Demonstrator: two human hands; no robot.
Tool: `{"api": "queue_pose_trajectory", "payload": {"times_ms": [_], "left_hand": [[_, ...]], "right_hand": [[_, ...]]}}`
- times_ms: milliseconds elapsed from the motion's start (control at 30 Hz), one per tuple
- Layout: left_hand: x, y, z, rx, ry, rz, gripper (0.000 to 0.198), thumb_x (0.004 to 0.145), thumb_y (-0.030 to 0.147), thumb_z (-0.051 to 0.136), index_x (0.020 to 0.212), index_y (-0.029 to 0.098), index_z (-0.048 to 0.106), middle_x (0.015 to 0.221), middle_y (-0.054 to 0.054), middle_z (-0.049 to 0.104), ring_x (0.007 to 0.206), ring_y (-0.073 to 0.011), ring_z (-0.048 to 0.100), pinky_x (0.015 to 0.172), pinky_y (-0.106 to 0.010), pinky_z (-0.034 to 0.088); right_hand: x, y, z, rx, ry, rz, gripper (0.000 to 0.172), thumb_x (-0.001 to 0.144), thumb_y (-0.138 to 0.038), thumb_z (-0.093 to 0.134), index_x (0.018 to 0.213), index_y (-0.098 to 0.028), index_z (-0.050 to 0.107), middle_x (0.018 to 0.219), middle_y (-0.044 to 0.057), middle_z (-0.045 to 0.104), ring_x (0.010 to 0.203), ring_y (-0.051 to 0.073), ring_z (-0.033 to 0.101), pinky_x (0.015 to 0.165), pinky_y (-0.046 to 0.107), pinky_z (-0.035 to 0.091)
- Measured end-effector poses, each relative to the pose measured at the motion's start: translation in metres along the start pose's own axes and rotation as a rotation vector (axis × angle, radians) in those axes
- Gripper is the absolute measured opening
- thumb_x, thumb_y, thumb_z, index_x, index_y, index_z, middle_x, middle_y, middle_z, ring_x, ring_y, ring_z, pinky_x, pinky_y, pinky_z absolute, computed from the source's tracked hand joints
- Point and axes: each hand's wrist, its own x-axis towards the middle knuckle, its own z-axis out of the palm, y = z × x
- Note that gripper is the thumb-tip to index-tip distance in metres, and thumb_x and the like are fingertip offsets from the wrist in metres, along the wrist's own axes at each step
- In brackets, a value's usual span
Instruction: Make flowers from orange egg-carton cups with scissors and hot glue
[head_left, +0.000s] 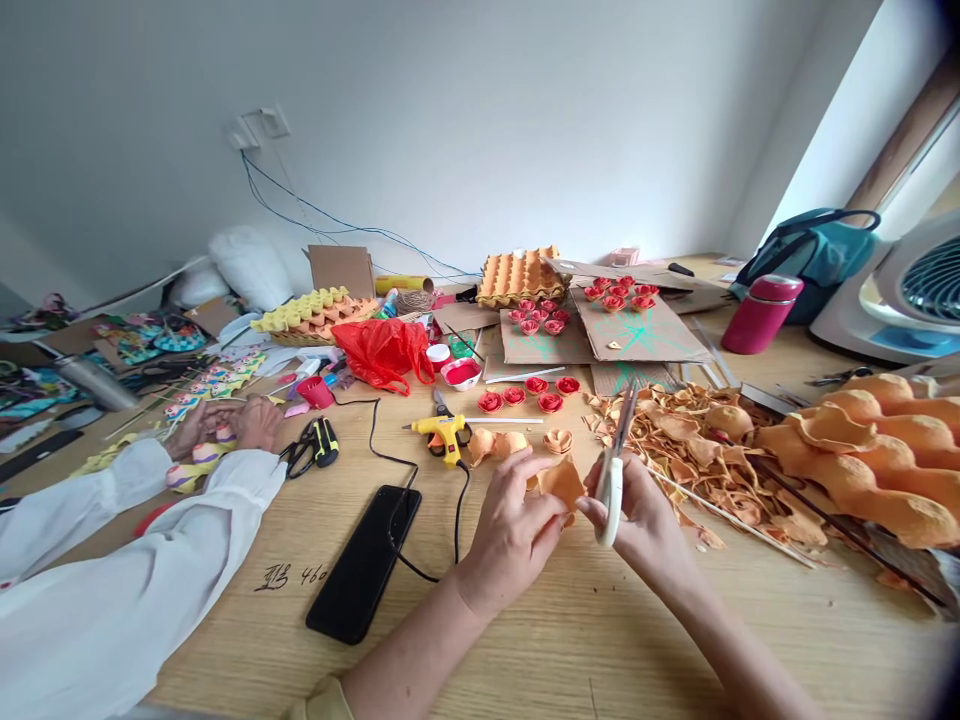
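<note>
My left hand (517, 515) pinches an orange egg carton piece (562, 483) above the table's middle. Beside it, my right hand (637, 505) is closed round the white handles of a pair of scissors (615, 490), whose blades point up and away from me. Just beyond my left hand lie more orange carton cups (496, 445) and an unpainted carton rose (557, 441). A yellow glue gun (444, 436) rests to their left, over another pair of scissors (441, 403). Several red-painted roses (550, 402) sit farther back.
Carton scraps (690, 450) and stacked orange egg trays (862, 450) cover the right side. A black phone (364, 565) and the glue gun's cord lie left of my arm. At the left, a co-worker's hands (255, 422) handle painted pieces. A pink bottle (762, 314) stands back right.
</note>
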Motion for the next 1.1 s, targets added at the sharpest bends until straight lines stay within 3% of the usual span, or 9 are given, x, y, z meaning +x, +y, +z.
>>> {"api": "queue_pose_trajectory", "payload": {"times_ms": [167,333,400,500,667,833,967,1100], "left_hand": [[-0.003,0.002,0.002,-0.065,-0.073,-0.010,0.023,0.089,0.007,0.060,0.106,0.022,0.065,0.137,-0.013,0.052,0.127,-0.0266,0.058,0.106,-0.045,0.053],[-0.005,-0.001,0.004,-0.281,-0.066,-0.093,0.065,0.084,0.024,0.075,0.140,0.024,0.043,0.144,-0.018,0.048,0.137,-0.0328,0.050,0.108,-0.050,0.052],[-0.006,-0.004,0.006,-0.392,-0.092,-0.174,0.067,0.087,0.028,0.073,0.144,0.023,0.039,0.141,-0.018,0.053,0.132,-0.0312,0.055,0.103,-0.046,0.055],[-0.005,-0.007,0.007,-0.562,-0.147,-0.325,0.056,0.093,0.028,0.064,0.144,0.022,0.042,0.132,-0.016,0.062,0.119,-0.0251,0.064,0.094,-0.037,0.060],[0.001,-0.003,0.006,-0.677,-0.212,-0.414,0.058,0.078,0.027,0.081,0.129,0.020,0.057,0.127,-0.013,0.065,0.113,-0.0247,0.067,0.092,-0.035,0.061],[0.004,0.000,0.005,-0.746,-0.186,-0.525,0.045,0.079,0.017,0.072,0.123,0.018,0.061,0.124,-0.012,0.067,0.108,-0.0217,0.069,0.092,-0.032,0.060],[0.005,-0.006,0.003,-0.863,-0.175,-0.565,0.045,0.076,0.030,0.079,0.116,0.015,0.064,0.116,-0.013,0.069,0.106,-0.0240,0.069,0.091,-0.033,0.060],[0.006,-0.015,0.002,-0.985,-0.077,-0.615,0.055,0.074,0.048,0.082,0.114,0.015,0.063,0.114,-0.012,0.071,0.108,-0.0256,0.069,0.093,-0.035,0.058]], "right_hand": [[0.000,0.002,0.007,-0.122,0.023,0.023,0.031,0.081,-0.043,0.076,0.093,-0.024,0.053,0.082,0.000,0.059,0.072,0.018,0.056,0.066,0.032,0.048],[0.000,0.010,0.007,-0.255,0.064,-0.010,0.023,0.084,-0.034,0.069,0.097,-0.024,0.052,0.088,0.002,0.065,0.072,0.018,0.058,0.067,0.033,0.047],[-0.001,0.011,0.007,-0.303,0.059,-0.031,0.019,0.086,-0.031,0.066,0.098,-0.025,0.052,0.087,0.002,0.065,0.070,0.018,0.057,0.066,0.032,0.046],[-0.003,0.009,0.005,-0.336,0.048,-0.057,0.016,0.088,-0.031,0.065,0.097,-0.025,0.052,0.083,0.000,0.064,0.067,0.017,0.055,0.065,0.031,0.045],[-0.003,0.007,0.001,-0.281,0.078,-0.049,0.020,0.090,-0.035,0.065,0.100,-0.025,0.051,0.083,0.000,0.064,0.069,0.018,0.056,0.066,0.032,0.046],[0.001,0.009,-0.002,-0.075,0.022,0.027,0.033,0.084,-0.043,0.076,0.100,-0.026,0.053,0.085,0.001,0.065,0.073,0.019,0.060,0.067,0.032,0.050],[0.002,0.005,-0.002,0.170,-0.029,0.092,0.041,0.079,-0.045,0.081,0.100,-0.026,0.052,0.083,-0.001,0.061,0.068,0.017,0.058,0.058,0.028,0.048],[0.000,-0.005,-0.006,0.003,-0.066,0.065,0.029,0.088,-0.048,0.069,0.097,-0.024,0.055,0.085,0.000,0.059,0.073,0.017,0.054,0.061,0.029,0.046]]}}
